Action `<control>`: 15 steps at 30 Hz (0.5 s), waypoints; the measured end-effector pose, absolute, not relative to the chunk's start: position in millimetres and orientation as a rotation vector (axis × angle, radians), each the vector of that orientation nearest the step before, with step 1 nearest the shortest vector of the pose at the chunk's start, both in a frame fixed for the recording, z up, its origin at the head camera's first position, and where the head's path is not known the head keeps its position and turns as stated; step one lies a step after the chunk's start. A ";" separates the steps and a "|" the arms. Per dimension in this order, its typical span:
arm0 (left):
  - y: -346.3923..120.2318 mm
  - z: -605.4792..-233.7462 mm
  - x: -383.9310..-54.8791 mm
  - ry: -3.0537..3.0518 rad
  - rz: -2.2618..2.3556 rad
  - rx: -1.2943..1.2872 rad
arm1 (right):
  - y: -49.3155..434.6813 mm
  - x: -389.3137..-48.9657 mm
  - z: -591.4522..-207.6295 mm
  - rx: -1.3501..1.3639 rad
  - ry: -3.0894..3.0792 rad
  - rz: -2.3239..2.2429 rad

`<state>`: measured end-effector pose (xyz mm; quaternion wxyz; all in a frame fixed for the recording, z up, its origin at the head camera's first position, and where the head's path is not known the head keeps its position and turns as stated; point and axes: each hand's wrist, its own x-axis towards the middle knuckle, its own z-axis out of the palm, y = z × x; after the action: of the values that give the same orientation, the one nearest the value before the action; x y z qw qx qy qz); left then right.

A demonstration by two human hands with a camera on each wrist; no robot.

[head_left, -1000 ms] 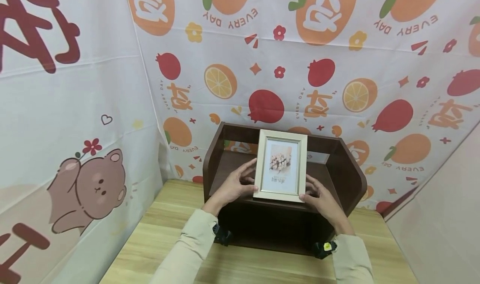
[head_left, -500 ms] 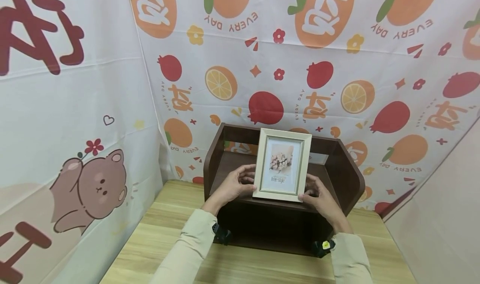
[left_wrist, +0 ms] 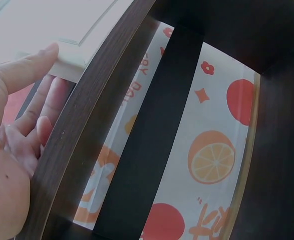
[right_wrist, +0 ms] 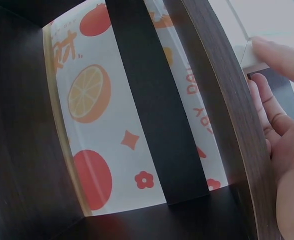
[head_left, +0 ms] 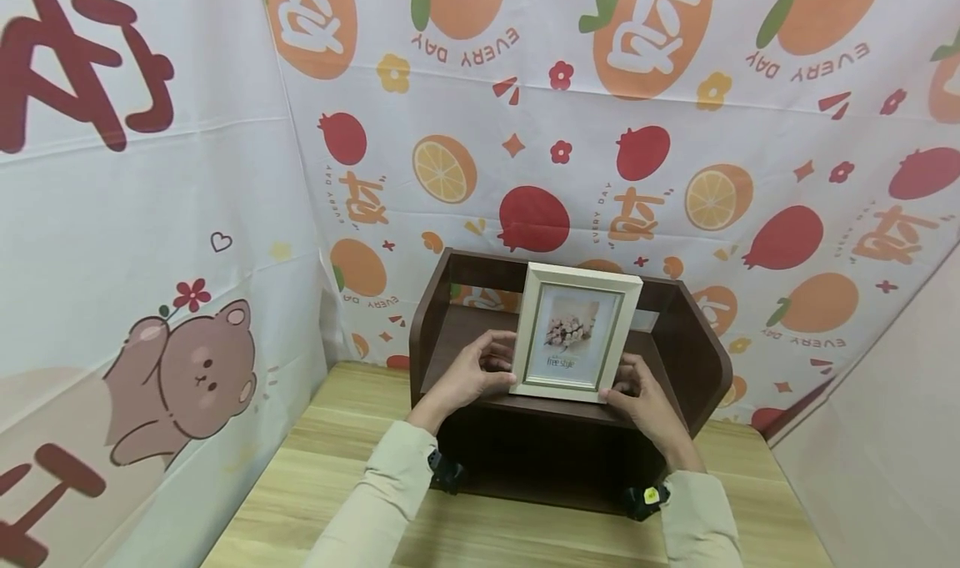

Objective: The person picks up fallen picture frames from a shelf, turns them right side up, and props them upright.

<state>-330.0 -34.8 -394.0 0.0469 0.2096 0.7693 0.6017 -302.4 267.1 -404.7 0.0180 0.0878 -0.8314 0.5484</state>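
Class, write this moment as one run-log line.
picture frame: at front edge of shelf; left hand: holds lower left side; right hand: holds lower right corner; shelf: on wooden table

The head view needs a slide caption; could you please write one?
Left hand and right hand hold a photo frame at a dark shelf.
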 end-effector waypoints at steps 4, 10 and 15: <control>-35.6 -395.6 -331.1 2.338 1.836 0.668 | 268.3 -301.9 -405.6 0.278 -2.576 1.683; -38.6 -397.5 -332.3 2.326 1.814 0.733 | 268.8 -300.3 -405.3 0.264 -2.571 1.673; -40.0 -396.7 -332.3 2.337 1.770 0.770 | 268.9 -299.8 -405.5 0.293 -2.575 1.658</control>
<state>-332.3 -40.0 -396.7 0.0554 0.2538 0.7698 0.5831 -299.8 268.9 -405.5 0.0325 0.0950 -0.8365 0.5386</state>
